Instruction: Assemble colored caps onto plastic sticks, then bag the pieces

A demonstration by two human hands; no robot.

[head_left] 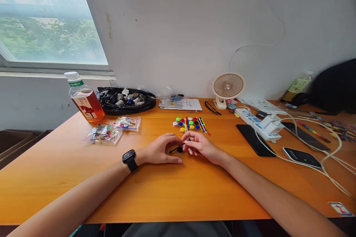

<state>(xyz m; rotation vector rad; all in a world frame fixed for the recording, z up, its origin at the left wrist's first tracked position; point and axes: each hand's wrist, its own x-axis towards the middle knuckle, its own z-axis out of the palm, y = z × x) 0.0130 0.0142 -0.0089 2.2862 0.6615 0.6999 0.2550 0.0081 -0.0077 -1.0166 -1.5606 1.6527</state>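
My right hand (198, 144) is closed in a pinch on a thin black stick with an arrow-shaped tip (172, 151), which slants down to the left. Just under the stick, a small black round piece (180, 149) lies on the table between my hands. To its left, my left hand (164, 150) rests on its side, thumb stretched out and fingers curved apart from it. Whether its fingertips touch the stick is hard to see. Beyond both hands sit several coloured round pieces (190, 122) and a row of thin coloured sticks (204, 126).
Clear bags of small coloured parts (104, 133) lie left, near a bottle of amber drink (88, 105) and a black plastic bag (126, 109). A fan (228, 86) stands by the wall. At right are a power strip (260, 124), cables, a black phone-like slab (254, 140) and a power bank (302, 156).
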